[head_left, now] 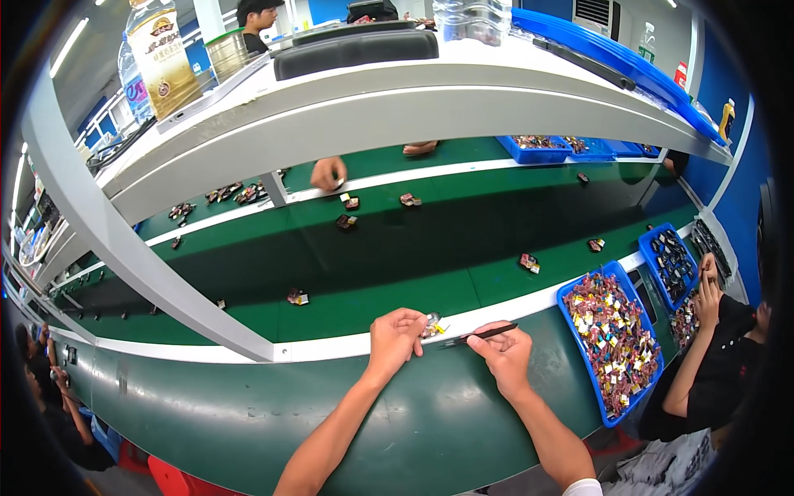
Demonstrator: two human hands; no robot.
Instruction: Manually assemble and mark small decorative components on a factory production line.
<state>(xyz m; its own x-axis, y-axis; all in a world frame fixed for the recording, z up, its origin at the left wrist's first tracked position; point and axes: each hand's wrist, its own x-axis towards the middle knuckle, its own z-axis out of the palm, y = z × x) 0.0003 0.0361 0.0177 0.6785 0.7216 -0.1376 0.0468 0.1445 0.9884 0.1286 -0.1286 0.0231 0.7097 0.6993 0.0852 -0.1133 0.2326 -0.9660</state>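
Observation:
Over the near edge of the green worktop (273,413), my left hand (395,341) pinches a small part (432,325) with yellow, white and dark bits between thumb and fingers. Just to its right, my right hand (503,355) is closed round a slim black tool (496,331), which looks like tweezers. The tool's thin tip points left at the small part; whether it touches cannot be made out. Beyond both hands runs a green conveyor belt (397,281) with scattered small dark parts, among them one (529,263) with red and yellow bits.
Right of my hands stands a blue tray (567,318) heaped with small colourful parts; another blue tray (648,240) holds black pieces. A person (703,355) works at the right. A white shelf (413,112) on slanting posts crosses above the belt. Another person's hand (329,174) reaches over the far side.

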